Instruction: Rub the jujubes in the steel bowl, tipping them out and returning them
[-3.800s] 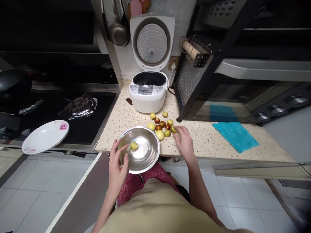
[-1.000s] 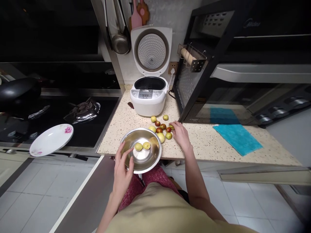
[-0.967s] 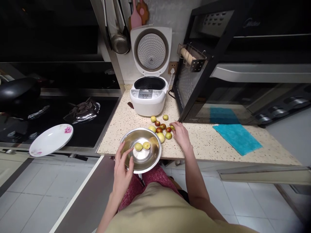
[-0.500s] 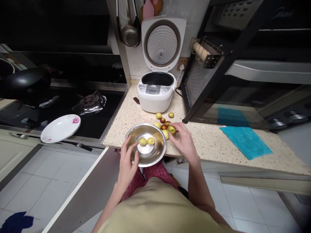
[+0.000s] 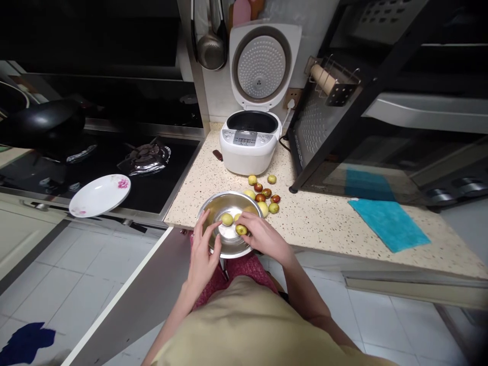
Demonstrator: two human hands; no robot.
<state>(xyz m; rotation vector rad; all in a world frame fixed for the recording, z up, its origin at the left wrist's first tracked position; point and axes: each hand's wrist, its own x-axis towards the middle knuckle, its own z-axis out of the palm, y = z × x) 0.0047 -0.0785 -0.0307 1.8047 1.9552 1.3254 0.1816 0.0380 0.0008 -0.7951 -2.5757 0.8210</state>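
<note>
A steel bowl (image 5: 229, 249) stands at the counter's front edge, partly overhanging it. Inside lies a yellow-green jujube (image 5: 226, 219), with another one partly hidden behind my right fingers. My right hand (image 5: 263, 235) is over the bowl's right side, pinching a green-brown jujube (image 5: 241, 230) between thumb and fingers. At the bowl's left side is my left hand (image 5: 202, 251), its fingers spread and curved over the rim; whether they press on the metal I cannot tell. Several loose jujubes (image 5: 260, 197), some green and some red-brown, lie on the counter just beyond the bowl.
A white rice cooker (image 5: 249, 155) with its lid raised stands behind the fruit. Rightward are a black rack (image 5: 305, 173) with an oven and a turquoise cloth (image 5: 389, 223). On the left, a flowered plate (image 5: 99, 195) overhangs the hob's edge. A cabinet door (image 5: 133, 290) hangs open below.
My right hand has moved left from the loose fruit to over the bowl, bringing a green-brown jujube with it. My left hand keeps its place at the bowl. The view has shifted slightly.
</note>
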